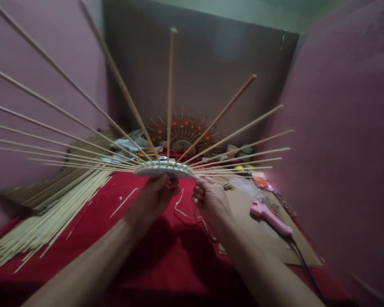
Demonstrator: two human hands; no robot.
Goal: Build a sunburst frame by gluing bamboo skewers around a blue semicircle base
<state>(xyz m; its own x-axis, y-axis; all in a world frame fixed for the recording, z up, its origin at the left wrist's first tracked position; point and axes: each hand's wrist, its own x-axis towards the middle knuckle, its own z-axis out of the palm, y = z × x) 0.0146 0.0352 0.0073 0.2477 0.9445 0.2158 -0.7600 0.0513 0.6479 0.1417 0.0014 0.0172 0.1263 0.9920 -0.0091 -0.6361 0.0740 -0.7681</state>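
A pale disc [163, 172] is held up over the middle of the bench [121, 187], seen nearly edge-on, with thin wooden sticks [225, 111] fanning out from its rim to the left, to the right and upward. The left hand [160, 192] has its fingers curled under the near edge of the disc, gripping it from below. The right hand [209, 196] pinches the disc's right end between thumb and fingers; whether the cord [179, 209] is caught in that pinch too, I cannot tell. The cord trails in loops below, between the hands and beside the right wrist. A red cloth covers the bench. On the left lies a thick spread of loose sticks [60, 213], next to brown cardboard [25, 194], with a single short stick [123, 203] apart from them. On the right, a pink glue gun [272, 219] rests on a flat board [252, 236], its black cable [302, 258] running toward the near edge. A small coil of twine [228, 186] lies near the right hand. Farther back, a half-round ornament [183, 147] with orange flowers stands before the dark wall [208, 72].
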